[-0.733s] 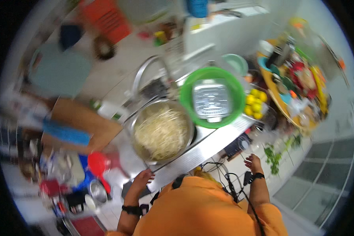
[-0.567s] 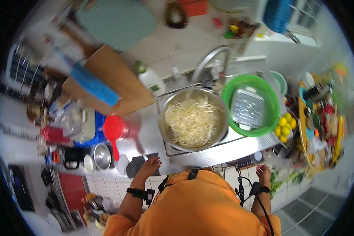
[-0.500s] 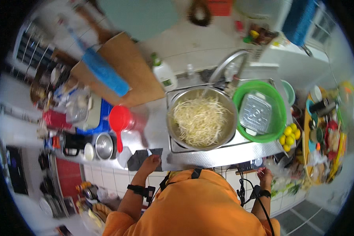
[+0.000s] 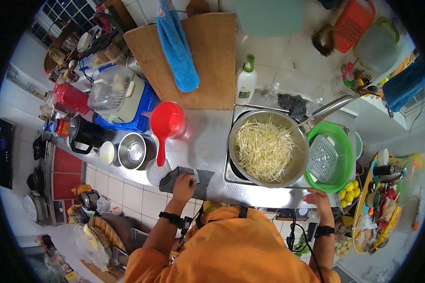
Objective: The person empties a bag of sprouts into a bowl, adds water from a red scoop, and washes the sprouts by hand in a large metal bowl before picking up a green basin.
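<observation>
My left hand (image 4: 183, 187) is closed over a dark grey cloth (image 4: 174, 178) at the counter's front edge. A small dark piece shows at its fingers beside a pale, shiny strip (image 4: 196, 176); what it holds is not clear. My right hand (image 4: 320, 200) is at the front edge below the green basin (image 4: 348, 175), fingers stretched toward the left and apparently holding nothing. Between the hands and farther back, a steel bowl (image 4: 303, 162) of bean sprouts (image 4: 265, 150) sits over the sink, beneath the faucet (image 4: 333, 106). A pale slotted plastic container (image 4: 322, 158) lies in the basin.
Left on the counter are a red ladle-like scoop (image 4: 161, 137), a small steel bowl (image 4: 132, 151), a white cup (image 4: 108, 153) and a black jug (image 4: 86, 135). A wooden board (image 4: 212, 61) and a pump bottle (image 4: 246, 85) stand behind. Lemons (image 4: 349, 192) lie at right.
The view has swung, so the counter's things appear shifted right. My right hand has come up to the counter's front edge with its fingers stretched out. My left hand stays at the grey cloth.
</observation>
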Tool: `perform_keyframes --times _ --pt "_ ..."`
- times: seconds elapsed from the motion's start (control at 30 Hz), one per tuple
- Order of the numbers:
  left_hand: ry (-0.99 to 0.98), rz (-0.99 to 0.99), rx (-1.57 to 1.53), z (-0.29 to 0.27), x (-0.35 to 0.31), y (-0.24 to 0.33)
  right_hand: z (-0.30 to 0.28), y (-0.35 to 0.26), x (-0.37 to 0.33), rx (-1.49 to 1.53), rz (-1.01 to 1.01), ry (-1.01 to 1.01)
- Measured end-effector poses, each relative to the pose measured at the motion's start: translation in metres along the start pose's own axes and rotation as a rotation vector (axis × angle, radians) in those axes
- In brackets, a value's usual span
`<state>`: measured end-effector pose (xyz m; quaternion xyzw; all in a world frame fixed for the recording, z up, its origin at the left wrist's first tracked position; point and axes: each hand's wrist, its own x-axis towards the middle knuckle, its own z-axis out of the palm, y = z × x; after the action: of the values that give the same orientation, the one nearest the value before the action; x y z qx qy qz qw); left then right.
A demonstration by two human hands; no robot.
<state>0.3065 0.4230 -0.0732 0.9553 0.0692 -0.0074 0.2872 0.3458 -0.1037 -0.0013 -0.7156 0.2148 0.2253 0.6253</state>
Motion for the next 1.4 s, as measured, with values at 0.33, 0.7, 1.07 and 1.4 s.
perform_keyframes --times 0.33,0.7,1.07,1.4 --pt "-0.038 -0.083 0.047 -0.015 0.015 -0.023 0.148 -0.038 0.051 -0.428 -0.224 -0.367" --pt "-0.187 0.151 0.003 -0.039 -0.001 -0.034 0.376 -0.033 0.048 -1.161 -0.635 -0.835" --pt "-0.397 0.291 0.061 -0.045 0.0 -0.045 0.377 -0.021 0.044 -1.243 -0.901 -0.714" --pt "-0.391 0.383 0.143 -0.024 0.046 -0.033 0.365 -0.005 0.044 -1.315 -0.734 -0.41"
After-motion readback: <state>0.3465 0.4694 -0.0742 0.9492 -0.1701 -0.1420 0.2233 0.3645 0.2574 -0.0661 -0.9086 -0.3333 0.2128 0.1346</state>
